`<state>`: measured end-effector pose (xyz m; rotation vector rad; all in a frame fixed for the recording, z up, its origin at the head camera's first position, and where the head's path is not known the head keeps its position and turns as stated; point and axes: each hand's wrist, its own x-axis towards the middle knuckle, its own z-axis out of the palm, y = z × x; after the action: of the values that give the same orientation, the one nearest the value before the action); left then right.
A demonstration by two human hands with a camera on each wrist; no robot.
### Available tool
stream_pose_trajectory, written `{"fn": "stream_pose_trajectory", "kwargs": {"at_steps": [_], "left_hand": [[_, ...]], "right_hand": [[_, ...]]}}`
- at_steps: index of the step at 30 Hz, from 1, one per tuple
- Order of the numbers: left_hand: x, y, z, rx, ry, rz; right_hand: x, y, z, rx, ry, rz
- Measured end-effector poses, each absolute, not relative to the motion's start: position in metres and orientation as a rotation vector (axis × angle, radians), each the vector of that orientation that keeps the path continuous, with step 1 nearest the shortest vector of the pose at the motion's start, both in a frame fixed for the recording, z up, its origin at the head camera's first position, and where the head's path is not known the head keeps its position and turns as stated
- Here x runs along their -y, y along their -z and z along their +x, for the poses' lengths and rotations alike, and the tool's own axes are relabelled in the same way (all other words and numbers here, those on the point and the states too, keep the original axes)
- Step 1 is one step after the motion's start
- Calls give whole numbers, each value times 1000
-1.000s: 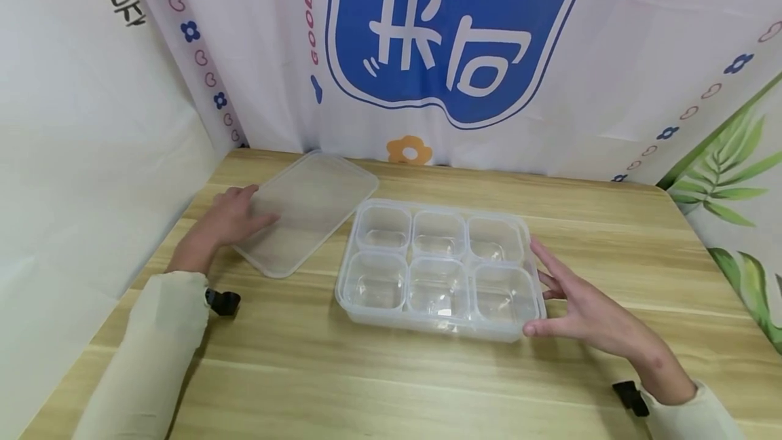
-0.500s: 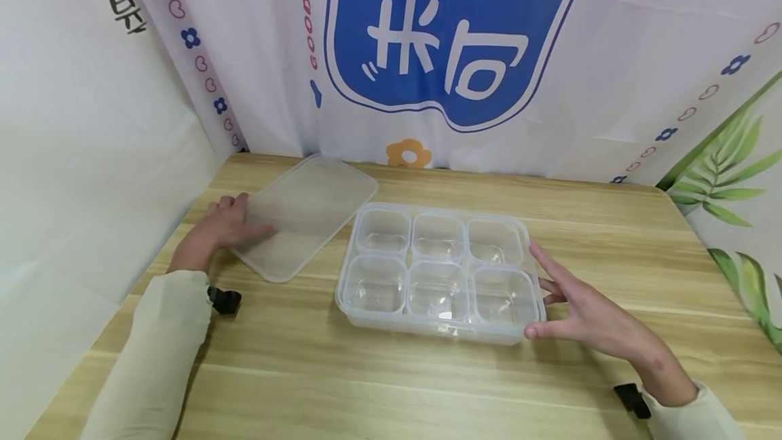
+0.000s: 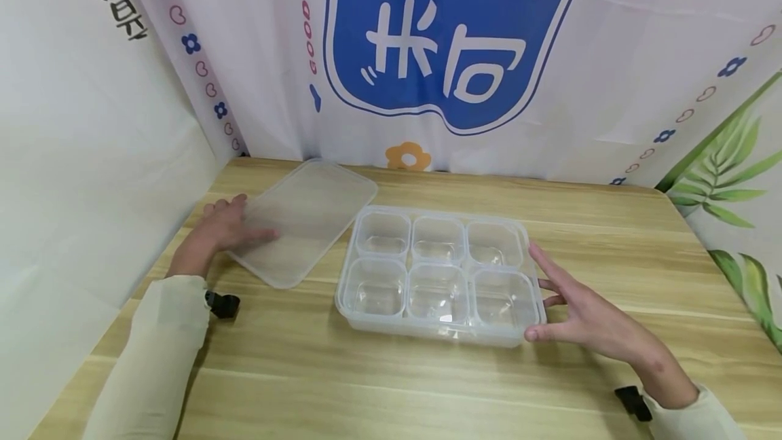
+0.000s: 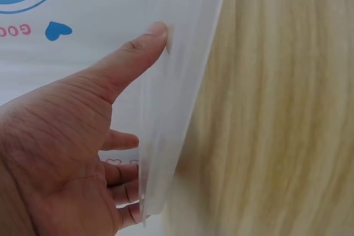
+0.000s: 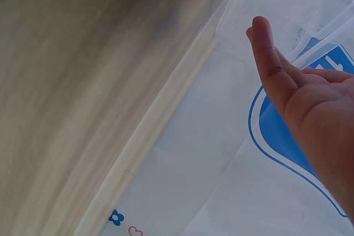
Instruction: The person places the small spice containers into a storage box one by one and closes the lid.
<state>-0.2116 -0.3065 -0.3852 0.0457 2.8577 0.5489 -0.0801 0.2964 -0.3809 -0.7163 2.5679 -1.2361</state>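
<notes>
A frosted, translucent rectangular lid [image 3: 308, 226] lies at the back left of the wooden table. My left hand [image 3: 221, 228] is at its left side, with the thumb reaching over the lid and the other fingers spread by the edge. In the left wrist view, the thumb touches the lid [image 4: 171, 98], and the fingertips come up to its edge. To the right stands a clear plastic storage container [image 3: 421, 326] with several small square compartments [image 3: 436, 294], all without contents. My right hand [image 3: 589, 321] rests against its right end, thumb and forefinger spread to the two corners.
Behind the table [image 3: 293, 372] hangs a white printed curtain [image 3: 263, 39] with a blue sign. A white cloth [image 3: 91, 127] borders the left side. Black wrist cameras sit under both cuffs.
The head view has tilted up slightly. My left hand and the lid sit a touch nearer to me. My right hand and the container keep the same places.
</notes>
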Motion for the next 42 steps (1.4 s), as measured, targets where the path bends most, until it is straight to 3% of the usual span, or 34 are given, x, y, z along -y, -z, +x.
{"fn": "stream_pose_trajectory", "kwargs": {"at_steps": [21,42], "left_hand": [[301,366,-206,-3129,-798,116],[271,333,-190,-3246,-1389,164]], "right_hand": [[-296,380,-78,-2573,1227,-690],[-294,381,-78,-2600,1195,-699]]}}
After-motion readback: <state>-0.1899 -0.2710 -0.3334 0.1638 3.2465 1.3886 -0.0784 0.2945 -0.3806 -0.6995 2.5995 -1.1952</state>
